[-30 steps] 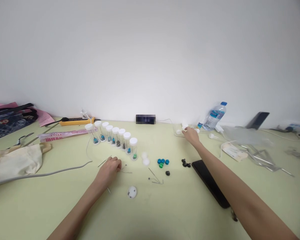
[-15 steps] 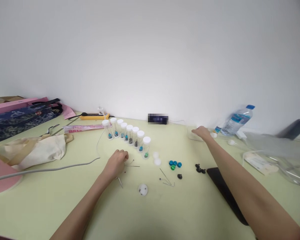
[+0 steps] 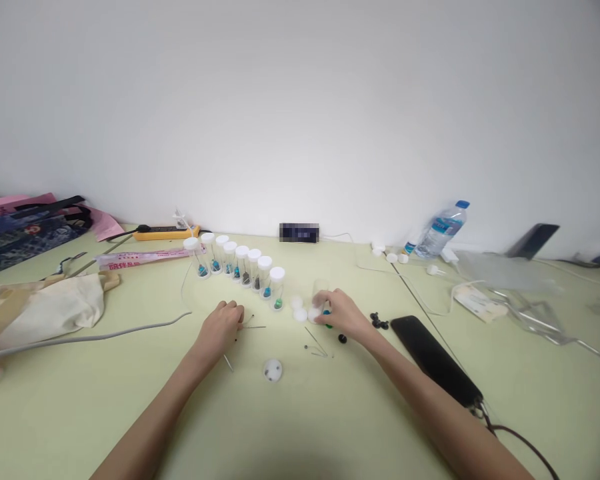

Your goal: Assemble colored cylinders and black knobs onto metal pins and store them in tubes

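My right hand [image 3: 343, 312] is closed around a clear plastic tube [image 3: 321, 288] with a white end, beside two white caps [image 3: 300, 313] on the table. Behind its fingers, blue and green beads [image 3: 327, 320] are mostly hidden. My left hand [image 3: 223, 327] rests on the table with curled fingers; whatever they hold is hidden. Thin metal rods [image 3: 255, 327] lie beside it. Between the hands are more bent rods [image 3: 317, 343] and an upturned white cap [image 3: 273, 370] with small dark pieces inside.
A slanting row of white-capped clear tubes [image 3: 277, 287] with small coloured pieces stands beyond my left hand. Black round parts [image 3: 379, 321] and a black phone [image 3: 435, 360] lie at right. Farther back are a water bottle [image 3: 443, 230] and a yellow power strip [image 3: 165, 233].
My right hand has come back from the far right of the table to the white caps, bringing the clear tube. My left hand stays by the rods. The view has turned slightly right.
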The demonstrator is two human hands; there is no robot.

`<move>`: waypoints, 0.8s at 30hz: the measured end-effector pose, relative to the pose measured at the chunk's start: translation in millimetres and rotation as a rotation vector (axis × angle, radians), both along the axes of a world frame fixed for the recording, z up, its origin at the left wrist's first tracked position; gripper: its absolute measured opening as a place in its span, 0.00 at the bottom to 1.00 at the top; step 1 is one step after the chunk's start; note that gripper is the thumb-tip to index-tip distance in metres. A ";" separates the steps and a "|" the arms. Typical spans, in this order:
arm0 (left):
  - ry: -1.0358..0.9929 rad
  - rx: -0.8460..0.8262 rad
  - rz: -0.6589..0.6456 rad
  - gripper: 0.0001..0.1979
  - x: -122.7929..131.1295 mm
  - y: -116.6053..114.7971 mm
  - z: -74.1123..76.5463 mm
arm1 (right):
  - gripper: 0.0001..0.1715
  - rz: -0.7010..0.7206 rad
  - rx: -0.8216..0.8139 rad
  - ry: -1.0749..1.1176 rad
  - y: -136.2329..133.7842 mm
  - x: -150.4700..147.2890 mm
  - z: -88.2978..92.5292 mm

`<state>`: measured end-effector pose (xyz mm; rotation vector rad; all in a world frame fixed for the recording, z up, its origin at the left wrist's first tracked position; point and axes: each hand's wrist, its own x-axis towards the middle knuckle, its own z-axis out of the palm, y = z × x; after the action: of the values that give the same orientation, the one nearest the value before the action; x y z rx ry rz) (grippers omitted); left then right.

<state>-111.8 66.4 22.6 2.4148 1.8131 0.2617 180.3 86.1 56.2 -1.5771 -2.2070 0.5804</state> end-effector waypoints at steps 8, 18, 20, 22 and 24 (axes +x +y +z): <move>-0.057 0.063 -0.038 0.07 20.3 -9.6 13.6 | 0.24 -0.016 0.012 -0.236 -2.0 11.0 11.9; -0.057 0.069 -0.125 0.11 38.7 -16.6 6.3 | 0.05 0.111 0.180 -0.563 -58.3 -39.5 17.5; -0.056 0.070 -0.133 0.11 39.7 -17.2 4.3 | 0.06 0.130 0.226 -0.594 -53.8 -59.1 4.4; -0.059 0.073 -0.138 0.11 39.0 -16.8 3.5 | 0.15 0.139 0.268 -0.620 -43.3 -71.2 -5.3; -0.064 0.074 -0.140 0.11 36.6 -15.5 4.2 | 0.21 0.142 0.294 -0.639 -32.8 -76.3 -10.8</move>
<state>-75.2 50.9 26.8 2.5375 1.6279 0.3941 103.9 53.3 45.4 -1.6002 -2.7085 -0.2586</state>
